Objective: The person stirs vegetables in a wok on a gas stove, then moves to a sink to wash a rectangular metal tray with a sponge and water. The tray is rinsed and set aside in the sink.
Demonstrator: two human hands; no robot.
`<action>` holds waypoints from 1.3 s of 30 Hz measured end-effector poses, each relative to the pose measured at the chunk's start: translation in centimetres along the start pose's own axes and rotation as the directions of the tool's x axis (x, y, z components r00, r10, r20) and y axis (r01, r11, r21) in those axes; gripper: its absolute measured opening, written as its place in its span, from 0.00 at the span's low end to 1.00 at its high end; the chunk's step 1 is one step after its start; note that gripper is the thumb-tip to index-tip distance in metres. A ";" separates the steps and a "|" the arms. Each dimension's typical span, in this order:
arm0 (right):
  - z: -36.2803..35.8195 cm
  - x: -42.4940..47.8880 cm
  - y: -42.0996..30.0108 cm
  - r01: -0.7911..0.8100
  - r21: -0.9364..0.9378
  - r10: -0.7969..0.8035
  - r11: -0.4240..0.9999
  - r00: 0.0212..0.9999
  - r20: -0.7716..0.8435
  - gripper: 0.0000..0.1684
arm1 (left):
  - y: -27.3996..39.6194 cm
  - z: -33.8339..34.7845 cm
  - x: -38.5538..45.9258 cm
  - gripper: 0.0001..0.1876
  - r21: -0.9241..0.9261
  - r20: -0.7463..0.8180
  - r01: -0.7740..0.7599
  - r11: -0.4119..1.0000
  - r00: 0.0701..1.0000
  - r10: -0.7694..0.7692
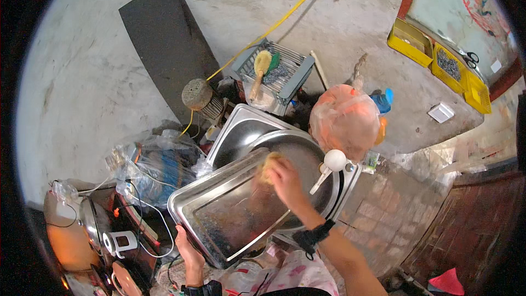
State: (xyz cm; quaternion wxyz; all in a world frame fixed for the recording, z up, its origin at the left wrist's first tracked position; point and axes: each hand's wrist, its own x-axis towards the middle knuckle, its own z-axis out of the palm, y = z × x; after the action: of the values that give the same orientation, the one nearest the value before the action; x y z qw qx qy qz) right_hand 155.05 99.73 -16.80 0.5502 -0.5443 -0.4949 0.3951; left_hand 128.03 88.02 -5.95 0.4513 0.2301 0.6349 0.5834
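A rectangular stainless steel tray (230,218), dark and stained on its flat face, is tilted over the sink. My left hand (190,255) holds its lower left edge; most of the fingers are hidden beneath. In my right hand (284,180) is a yellowish scrubbing pad (268,168), pressed to the tray near its far right part and blurred. Partly under the tray lies a round metal basin (316,160), set in a stainless steel sink (242,123). A white faucet with a round top (335,160) reaches over the basin's right side.
Behind the sink, a grey dish rack (298,78) carries a wooden-handled brush (261,65). A pink plastic bag (344,117) bulges beside the faucet. At left are a plastic-wrapped bundle (164,164) and loose cords. Yellow baskets (411,45) and a motor (203,96) stand farther off.
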 end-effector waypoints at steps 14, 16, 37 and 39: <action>-7.1 -0.8 14.9 0.041 -0.712 0.041 0.701 0.994 0.097 0.19 | 0.1 2.0 1.0 0.22 0.001 -0.115 0.046 0.999 0.992 -0.046; -6.8 -1.5 15.2 0.088 -0.703 0.244 0.706 0.902 0.357 0.19 | -0.1 2.1 1.1 0.22 0.007 -0.158 0.049 0.999 0.986 -0.048; -0.9 4.4 -5.8 0.076 -0.118 -0.048 0.990 0.974 0.223 0.14 | -0.5 0.9 -0.6 0.19 0.277 0.102 -0.226 0.934 0.973 0.205; -1.2 3.1 -8.7 0.032 0.010 -0.034 0.999 0.963 0.267 0.15 | -0.2 1.9 -0.7 0.21 0.311 0.153 -0.282 0.908 0.957 0.245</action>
State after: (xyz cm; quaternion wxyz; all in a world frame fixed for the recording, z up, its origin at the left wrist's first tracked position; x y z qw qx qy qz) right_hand 155.96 101.63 -7.68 0.4864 -0.4761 -0.5725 0.4572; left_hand 130.02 88.42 -5.75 0.3576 0.4178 0.6606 0.5111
